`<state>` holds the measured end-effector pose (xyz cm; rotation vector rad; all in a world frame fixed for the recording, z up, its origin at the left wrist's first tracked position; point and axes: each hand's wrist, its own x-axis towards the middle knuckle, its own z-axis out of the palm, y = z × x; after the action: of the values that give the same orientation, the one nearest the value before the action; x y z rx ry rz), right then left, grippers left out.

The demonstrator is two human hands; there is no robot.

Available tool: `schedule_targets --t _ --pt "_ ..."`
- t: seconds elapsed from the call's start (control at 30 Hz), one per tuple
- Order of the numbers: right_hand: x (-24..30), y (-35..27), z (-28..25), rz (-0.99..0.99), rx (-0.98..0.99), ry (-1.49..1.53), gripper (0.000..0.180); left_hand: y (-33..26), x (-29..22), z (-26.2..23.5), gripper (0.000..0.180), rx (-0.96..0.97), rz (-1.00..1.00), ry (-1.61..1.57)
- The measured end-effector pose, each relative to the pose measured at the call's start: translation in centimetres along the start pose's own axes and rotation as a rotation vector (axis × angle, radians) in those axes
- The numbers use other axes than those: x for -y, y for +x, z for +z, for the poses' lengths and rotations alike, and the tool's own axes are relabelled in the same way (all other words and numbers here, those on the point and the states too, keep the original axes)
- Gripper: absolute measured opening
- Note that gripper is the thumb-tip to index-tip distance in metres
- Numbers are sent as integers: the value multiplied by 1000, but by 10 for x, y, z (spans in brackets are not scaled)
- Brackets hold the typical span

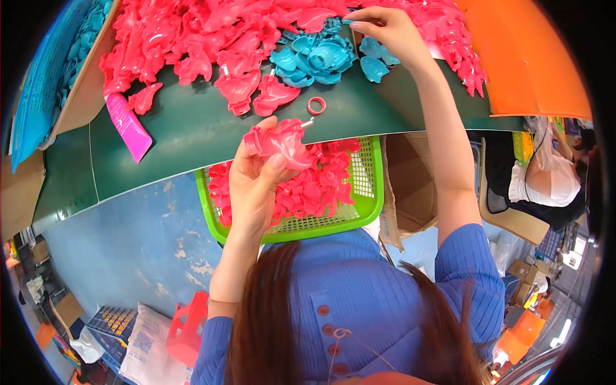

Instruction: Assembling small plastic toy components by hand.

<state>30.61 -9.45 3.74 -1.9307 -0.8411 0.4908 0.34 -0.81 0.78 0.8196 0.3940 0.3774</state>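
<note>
Over the front edge of the dark green table [192,122], my left hand [251,186] is closed around a glossy pink moulded plastic piece [287,144]. A short metal pin sticks out of its upper right. My right hand [393,35] reaches to the back of the table, thumb and fingers pinching a small blue plastic piece [347,22]. Below that hand lie shell-shaped blue plastic pieces [317,58], with a few more just to their right. Two pink pieces with metal pins [273,95] rest nearer to me, next to a small pink ring [316,106].
A big heap of pink pieces [186,29] covers the table's far side. Below the edge sits a green basket [377,186] of pink parts. An open cardboard box [410,176] stands beside it. An orange sheet-like surface [532,58] is at right; a blue bag [45,77] in a carton is at left.
</note>
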Motion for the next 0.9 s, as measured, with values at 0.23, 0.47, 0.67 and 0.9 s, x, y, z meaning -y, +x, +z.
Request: schedule_targets --t 0.23,0.47,0.67,0.9 --pt "42 -73 29 25 137 243 13 2 4 4 49 -70 93 39" --pt "49 -118 82 33 56 475 27 1 8 3 45 -114 218 -38" --pt "49 -128 107 76 16 629 30 1 13 1 43 -155 258 -30" --pt "51 -133 114 61 83 713 26 0 16 1 43 -187 286 13"
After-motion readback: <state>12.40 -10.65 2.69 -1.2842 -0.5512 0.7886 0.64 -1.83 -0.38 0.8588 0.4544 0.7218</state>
